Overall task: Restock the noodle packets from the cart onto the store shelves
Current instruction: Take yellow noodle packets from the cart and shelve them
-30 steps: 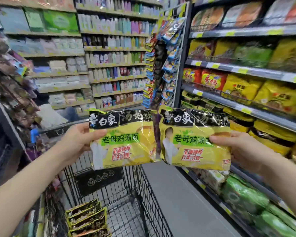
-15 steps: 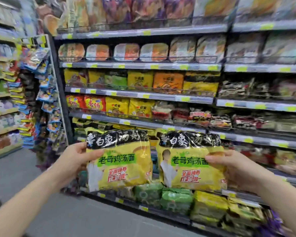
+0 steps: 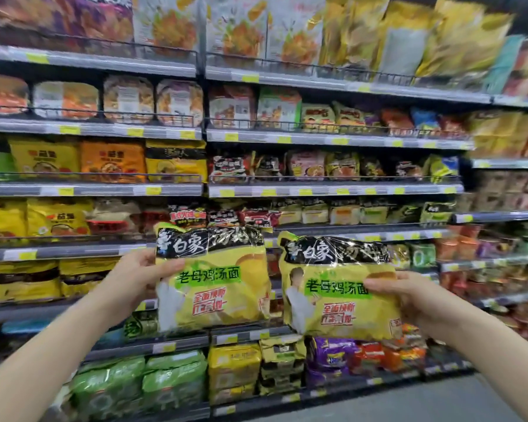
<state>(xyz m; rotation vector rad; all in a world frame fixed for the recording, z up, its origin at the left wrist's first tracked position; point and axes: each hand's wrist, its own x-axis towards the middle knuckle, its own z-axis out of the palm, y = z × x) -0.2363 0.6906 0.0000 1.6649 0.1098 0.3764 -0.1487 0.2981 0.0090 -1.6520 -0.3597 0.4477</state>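
I hold two yellow noodle multipacks with black tops upright in front of the store shelves (image 3: 333,231). My left hand (image 3: 134,277) grips the left noodle packet (image 3: 217,278) by its left edge, thumb across the front. My right hand (image 3: 409,295) grips the right noodle packet (image 3: 333,287) by its right edge, thumb on the front. The two packets sit side by side with a narrow gap between them, the right one slightly lower. The cart is out of view.
Several tiers of shelving packed with noodle packs fill the view. Green packs (image 3: 141,388) and yellow packs (image 3: 233,367) sit on the bottom tier, purple and red packs (image 3: 348,357) to their right. Grey floor (image 3: 424,403) shows at the lower right.
My view has swung right, from the cart and aisle to facing the noodle shelves straight on. Both hands keep the same grip on the packets, now nearer the shelves.
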